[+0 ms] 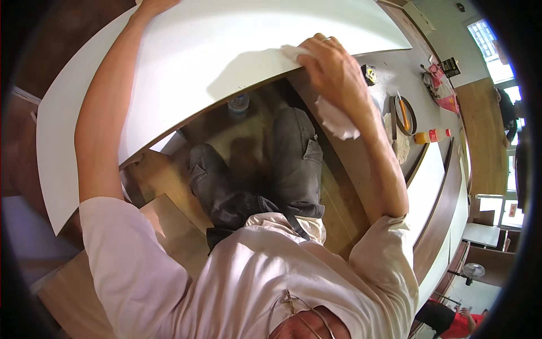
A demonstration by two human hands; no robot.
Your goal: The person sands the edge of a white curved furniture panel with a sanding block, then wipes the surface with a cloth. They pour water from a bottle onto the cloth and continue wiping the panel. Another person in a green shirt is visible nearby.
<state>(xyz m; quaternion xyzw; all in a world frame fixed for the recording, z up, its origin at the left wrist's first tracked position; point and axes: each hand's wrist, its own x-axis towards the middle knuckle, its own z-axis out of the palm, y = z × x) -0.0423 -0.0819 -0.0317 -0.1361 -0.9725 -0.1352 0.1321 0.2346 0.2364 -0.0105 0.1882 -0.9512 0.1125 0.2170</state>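
A large white panel (190, 63) with a dark lower edge lies across the bench before me. My left hand (159, 4) is at the top left, over the panel's far part; its fingers are cut off by the picture's rim. Near the panel's right-hand edge, my right hand (328, 63) holds a crumpled white cloth or tissue (336, 118), one end showing past the fingertips and the rest hanging below the palm. A tape measure (370, 75) lies just right of that hand.
On the grey surface at right are a roll of edge banding (413, 116), an orange-handled cutter (404, 112), a bottle of orange drink (432, 136) and a pink bag (442, 91). A clear plastic bottle (238, 104) stands below the panel. Two people appear at far right.
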